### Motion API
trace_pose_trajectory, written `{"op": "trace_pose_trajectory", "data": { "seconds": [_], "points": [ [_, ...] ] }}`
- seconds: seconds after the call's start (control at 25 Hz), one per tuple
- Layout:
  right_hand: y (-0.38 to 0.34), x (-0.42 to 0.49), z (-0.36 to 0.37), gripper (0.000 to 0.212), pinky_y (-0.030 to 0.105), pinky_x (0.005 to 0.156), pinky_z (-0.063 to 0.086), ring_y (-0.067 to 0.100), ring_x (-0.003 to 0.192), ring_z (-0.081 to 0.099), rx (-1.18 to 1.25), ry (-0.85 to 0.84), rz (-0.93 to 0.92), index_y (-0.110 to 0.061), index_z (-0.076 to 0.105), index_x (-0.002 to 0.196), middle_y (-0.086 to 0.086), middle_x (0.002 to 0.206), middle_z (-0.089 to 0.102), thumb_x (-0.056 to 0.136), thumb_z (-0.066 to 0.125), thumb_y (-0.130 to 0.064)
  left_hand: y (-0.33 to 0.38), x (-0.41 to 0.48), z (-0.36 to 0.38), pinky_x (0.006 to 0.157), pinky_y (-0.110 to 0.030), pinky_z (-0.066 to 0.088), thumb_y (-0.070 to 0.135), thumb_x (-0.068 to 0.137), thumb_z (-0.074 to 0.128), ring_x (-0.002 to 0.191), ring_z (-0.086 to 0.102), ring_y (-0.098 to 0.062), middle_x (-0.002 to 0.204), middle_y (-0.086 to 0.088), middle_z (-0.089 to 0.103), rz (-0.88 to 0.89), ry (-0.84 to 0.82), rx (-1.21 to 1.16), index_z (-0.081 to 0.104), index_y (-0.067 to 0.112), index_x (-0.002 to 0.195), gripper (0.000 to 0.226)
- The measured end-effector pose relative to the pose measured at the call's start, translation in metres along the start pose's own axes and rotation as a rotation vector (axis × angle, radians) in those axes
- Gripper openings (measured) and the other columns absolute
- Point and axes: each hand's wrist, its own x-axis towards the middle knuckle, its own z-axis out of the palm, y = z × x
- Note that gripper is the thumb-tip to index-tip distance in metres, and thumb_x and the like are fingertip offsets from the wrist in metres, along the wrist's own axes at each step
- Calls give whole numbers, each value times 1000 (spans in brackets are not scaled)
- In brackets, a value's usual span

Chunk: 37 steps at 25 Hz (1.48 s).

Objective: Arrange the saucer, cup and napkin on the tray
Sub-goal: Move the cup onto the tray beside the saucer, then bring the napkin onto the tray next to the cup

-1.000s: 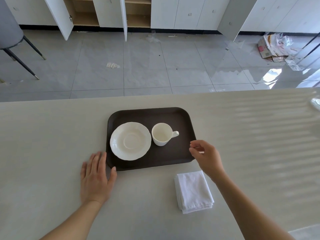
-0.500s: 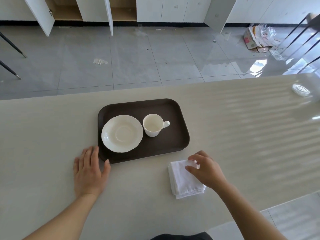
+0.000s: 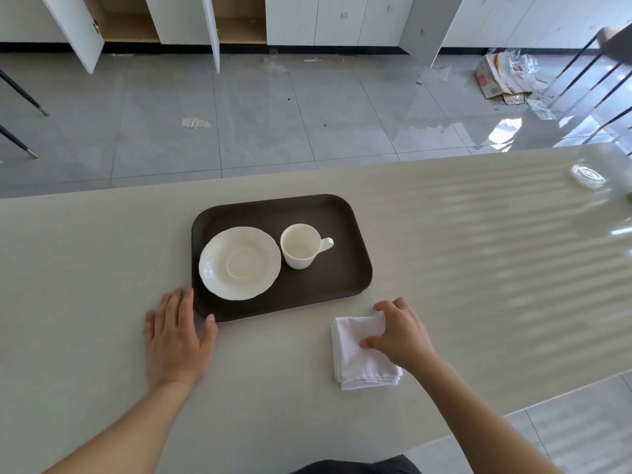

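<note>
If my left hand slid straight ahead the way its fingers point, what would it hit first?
Probably nothing: the left hand lies flat beside the tray, thumb at its near corner, and its fingers point along the tray's left edge over bare counter.

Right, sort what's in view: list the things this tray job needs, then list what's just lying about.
For the job:
tray
saucer, on the tray
cup, on the tray beside the saucer
napkin, on the table under the right hand

Lying about:
glass dish, far right of the table
cardboard and wrappers on the floor
paper scrap on the floor
</note>
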Motion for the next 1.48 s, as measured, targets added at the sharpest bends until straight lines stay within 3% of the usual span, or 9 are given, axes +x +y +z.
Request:
{"op": "trace_pose_trajectory", "data": {
  "seconds": [0.2, 0.36, 0.48, 0.68, 0.88, 1.08, 1.2, 1.48],
  "points": [
    [-7, 0, -5, 42, 28, 68, 47, 17, 81, 55, 2, -24, -23, -25, 60, 96, -6, 99, 49, 67, 86, -42, 0, 1, 1, 119, -50, 17, 49, 89, 34, 142, 34, -32, 147, -15, 47, 0, -4, 5, 40, 10, 144, 67],
    [-11, -2, -19, 26, 29, 60, 49, 12, 73, 54, 47, -22, -63, -27, 55, 84, -12, 80, 58, 74, 77, -36, -2, 1, 3, 119, -52, 19, 48, 89, 34, 142, 34, -33, 147, -15, 47, 7, -2, 5, 40, 11, 144, 66],
    [-15, -1, -35, 22, 28, 56, 44, 12, 72, 56, 163, -11, -73, -26, 54, 79, -8, 78, 61, 76, 76, -30, -3, -1, 3, 119, -52, 19, 48, 89, 35, 141, 35, -33, 146, -16, 48, 3, -3, 1, 41, 10, 143, 66],
    [-23, 8, -67, 14, 31, 60, 51, 18, 75, 65, 553, 81, -40, -28, 67, 81, -3, 82, 68, 77, 77, -19, -1, 0, 2, 119, -51, 18, 48, 89, 34, 142, 34, -32, 147, -15, 47, 3, -5, 7, 40, 11, 144, 66],
    [-33, 31, -79, 17, 28, 60, 50, 15, 70, 64, 841, 228, 6, -28, 69, 80, -1, 81, 70, 77, 77, -13, -1, 0, 1, 119, -53, 20, 49, 89, 33, 142, 34, -33, 147, -16, 48, 3, -8, 10, 41, 10, 143, 67],
    [-44, 63, -70, 15, 46, 70, 60, 30, 84, 67, 1128, 289, 172, -16, 63, 92, 10, 91, 71, 82, 69, -6, -2, 0, 2, 118, -53, 22, 49, 90, 33, 141, 35, -33, 146, -16, 49, 13, -11, 16, 41, 10, 143, 67],
    [-51, 75, -57, 15, 46, 73, 63, 31, 90, 68, 1151, 290, 252, -15, 58, 94, 9, 95, 69, 85, 66, -6, -3, 0, 2, 118, -53, 23, 49, 90, 34, 141, 35, -33, 146, -16, 49, 17, -12, 23, 41, 9, 143, 66],
    [-59, 86, -44, 17, 49, 78, 61, 23, 87, 67, 942, 290, 224, -18, 56, 96, 1, 92, 67, 83, 66, -13, -2, 0, 2, 118, -53, 22, 48, 90, 35, 142, 35, -32, 148, -15, 47, 12, -21, 25, 40, 10, 144, 66]
  ]
}}
